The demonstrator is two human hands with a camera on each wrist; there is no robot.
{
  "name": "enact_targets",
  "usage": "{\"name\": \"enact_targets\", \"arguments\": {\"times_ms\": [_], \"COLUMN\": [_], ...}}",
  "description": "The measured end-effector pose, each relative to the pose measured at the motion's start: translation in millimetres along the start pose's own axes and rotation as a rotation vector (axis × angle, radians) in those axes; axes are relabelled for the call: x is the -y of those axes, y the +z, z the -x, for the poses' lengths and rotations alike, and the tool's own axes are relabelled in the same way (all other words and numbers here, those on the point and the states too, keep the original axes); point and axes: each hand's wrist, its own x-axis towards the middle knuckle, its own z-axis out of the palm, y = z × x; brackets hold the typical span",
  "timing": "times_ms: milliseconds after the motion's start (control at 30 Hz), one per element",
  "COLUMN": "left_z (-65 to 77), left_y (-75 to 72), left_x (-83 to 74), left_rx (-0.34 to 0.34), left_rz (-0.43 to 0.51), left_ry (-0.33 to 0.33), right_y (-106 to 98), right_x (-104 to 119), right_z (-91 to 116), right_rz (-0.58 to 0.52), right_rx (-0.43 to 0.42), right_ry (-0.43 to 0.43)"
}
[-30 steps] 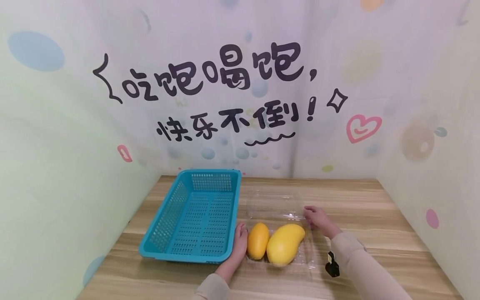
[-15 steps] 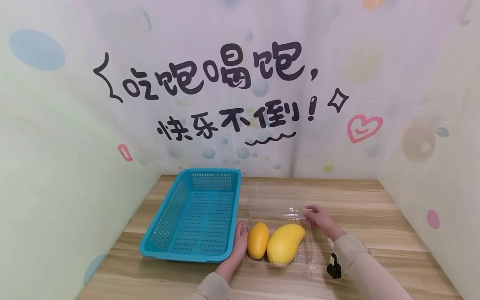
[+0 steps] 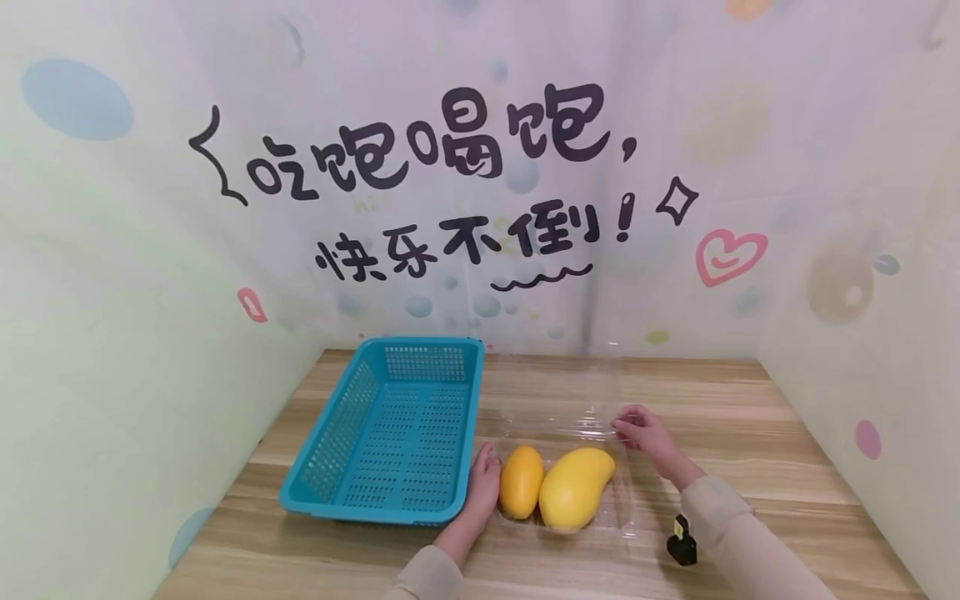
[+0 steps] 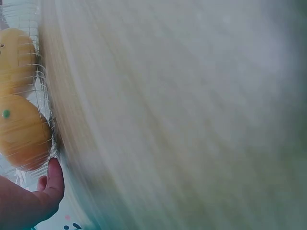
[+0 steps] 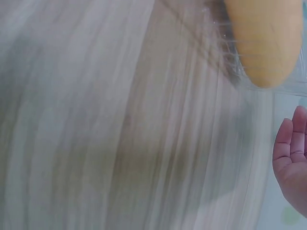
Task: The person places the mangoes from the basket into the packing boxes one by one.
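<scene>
An opened clear plastic clamshell box (image 3: pixel 632 523) holds two mangoes: a smaller orange one (image 3: pixel 522 482) on the left and a larger yellow one (image 3: pixel 577 490) on the right. Its lid (image 3: pixel 562 392) stands raised at the back. My left hand (image 3: pixel 482 492) rests along the box's left side with fingers extended; a fingertip meets the clear wall in the left wrist view. At the back right corner, my right hand (image 3: pixel 651 435) pinches the lid's edge between thumb and fingers. The yellow mango (image 5: pixel 268 43) shows through the clear wall in the right wrist view.
A blue perforated basket (image 3: pixel 405 446) stands to the left, close beside my left hand. A small black object with a yellow label (image 3: pixel 681 543) lies on the wooden table (image 3: pixel 810 500) near my right sleeve. Printed curtains enclose the back and sides.
The lid has risen from leaning low at the back to a more upright stance. My right hand has moved slightly up and right with it; the box has shifted slightly right.
</scene>
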Motion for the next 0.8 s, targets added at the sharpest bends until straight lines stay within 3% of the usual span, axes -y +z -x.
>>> {"name": "enact_targets", "arguments": {"times_ms": [267,533,800], "left_z": [3.7,3.2,4.1], "left_y": [2.9,5.7,5.0], "left_x": [-3.5,-4.0,-4.4], "left_rx": [0.057,0.075,0.075], "left_rz": [-0.030,-0.034,-0.011], "left_ry": [-0.041,-0.072,-0.050], "right_y": [-13.0,-21.0,-23.8], "right_x": [-2.8,-4.9,-6.5], "right_z": [4.1,5.0,6.7], "right_rz": [-0.027,-0.040,-0.012], "right_rx": [0.035,0.051,0.067], "right_ry": [-0.043,-0.026,-0.013]}}
